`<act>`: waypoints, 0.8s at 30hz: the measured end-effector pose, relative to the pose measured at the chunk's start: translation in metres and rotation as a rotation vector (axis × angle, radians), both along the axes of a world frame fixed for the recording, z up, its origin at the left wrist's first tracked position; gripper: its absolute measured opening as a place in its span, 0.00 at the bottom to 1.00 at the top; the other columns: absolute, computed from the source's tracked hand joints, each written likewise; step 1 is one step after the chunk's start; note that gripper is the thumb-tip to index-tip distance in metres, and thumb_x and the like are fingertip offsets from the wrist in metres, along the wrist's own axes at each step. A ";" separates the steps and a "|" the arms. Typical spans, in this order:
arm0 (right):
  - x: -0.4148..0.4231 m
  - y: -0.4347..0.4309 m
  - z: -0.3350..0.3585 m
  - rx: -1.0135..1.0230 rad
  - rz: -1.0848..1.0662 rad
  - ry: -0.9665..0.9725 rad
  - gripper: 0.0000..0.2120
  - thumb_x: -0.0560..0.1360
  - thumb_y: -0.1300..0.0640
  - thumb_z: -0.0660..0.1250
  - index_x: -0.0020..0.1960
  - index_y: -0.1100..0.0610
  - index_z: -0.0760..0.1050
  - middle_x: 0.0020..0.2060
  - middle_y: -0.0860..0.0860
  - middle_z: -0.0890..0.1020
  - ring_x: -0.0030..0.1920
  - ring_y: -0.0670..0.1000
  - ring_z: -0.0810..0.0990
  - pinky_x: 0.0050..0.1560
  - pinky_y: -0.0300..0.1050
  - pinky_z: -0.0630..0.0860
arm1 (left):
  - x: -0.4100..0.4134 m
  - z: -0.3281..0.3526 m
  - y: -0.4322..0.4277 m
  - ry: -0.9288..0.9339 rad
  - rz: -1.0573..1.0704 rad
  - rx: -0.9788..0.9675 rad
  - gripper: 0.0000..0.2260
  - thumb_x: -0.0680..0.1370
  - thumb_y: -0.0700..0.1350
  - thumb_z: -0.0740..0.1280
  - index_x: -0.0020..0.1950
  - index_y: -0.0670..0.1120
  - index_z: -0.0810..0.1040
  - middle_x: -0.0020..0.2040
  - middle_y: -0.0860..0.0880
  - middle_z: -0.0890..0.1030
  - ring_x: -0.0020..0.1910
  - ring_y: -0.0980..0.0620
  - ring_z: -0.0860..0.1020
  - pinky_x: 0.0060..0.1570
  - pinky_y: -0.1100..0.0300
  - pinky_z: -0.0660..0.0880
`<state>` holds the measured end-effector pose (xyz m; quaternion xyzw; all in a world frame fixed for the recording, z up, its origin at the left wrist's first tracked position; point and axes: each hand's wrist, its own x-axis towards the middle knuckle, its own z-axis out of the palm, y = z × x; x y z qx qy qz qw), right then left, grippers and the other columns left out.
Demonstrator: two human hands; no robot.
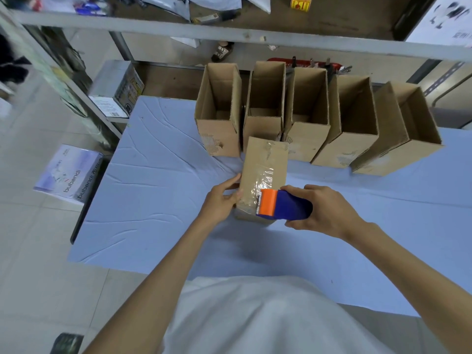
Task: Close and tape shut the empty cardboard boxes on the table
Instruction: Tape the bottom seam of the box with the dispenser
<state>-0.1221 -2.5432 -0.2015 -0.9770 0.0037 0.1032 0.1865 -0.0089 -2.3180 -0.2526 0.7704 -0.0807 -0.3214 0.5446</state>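
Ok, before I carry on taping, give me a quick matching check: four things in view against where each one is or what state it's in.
Things:
1. closed box
2. tape dispenser
3. leftmost open box
4. white printed carton

Places or states:
A. on the floor, left of the table
B. gripped in the right hand
C. upright in the back row, top open
D. clear tape along its top, held by the left hand

Pairs: 1-D, 2-B, 3-C, 4-A
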 end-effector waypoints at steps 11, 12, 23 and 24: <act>-0.001 0.004 0.002 -0.014 -0.038 -0.018 0.37 0.67 0.39 0.73 0.72 0.44 0.64 0.51 0.49 0.79 0.48 0.50 0.77 0.46 0.45 0.77 | 0.000 0.001 -0.006 -0.027 -0.005 0.080 0.29 0.71 0.48 0.76 0.70 0.48 0.72 0.60 0.52 0.78 0.57 0.55 0.78 0.49 0.65 0.76; -0.001 0.004 0.003 -0.014 -0.041 -0.020 0.37 0.67 0.39 0.73 0.72 0.44 0.64 0.51 0.49 0.79 0.48 0.50 0.77 0.46 0.45 0.77 | 0.000 0.002 -0.006 -0.024 -0.004 0.082 0.30 0.70 0.49 0.77 0.69 0.47 0.72 0.60 0.52 0.78 0.57 0.55 0.78 0.48 0.66 0.76; -0.003 0.011 0.005 0.066 -0.048 0.012 0.35 0.68 0.41 0.72 0.72 0.41 0.63 0.45 0.47 0.76 0.43 0.48 0.74 0.42 0.41 0.74 | -0.003 0.006 -0.014 -0.022 0.159 0.168 0.22 0.69 0.36 0.77 0.62 0.43 0.77 0.49 0.53 0.78 0.43 0.62 0.77 0.34 0.74 0.72; -0.004 0.010 0.005 0.078 -0.048 0.018 0.35 0.68 0.41 0.72 0.72 0.41 0.63 0.45 0.47 0.77 0.43 0.47 0.74 0.42 0.41 0.74 | -0.003 0.007 -0.015 -0.025 0.158 0.170 0.22 0.69 0.36 0.76 0.62 0.43 0.77 0.49 0.53 0.78 0.41 0.64 0.76 0.32 0.75 0.72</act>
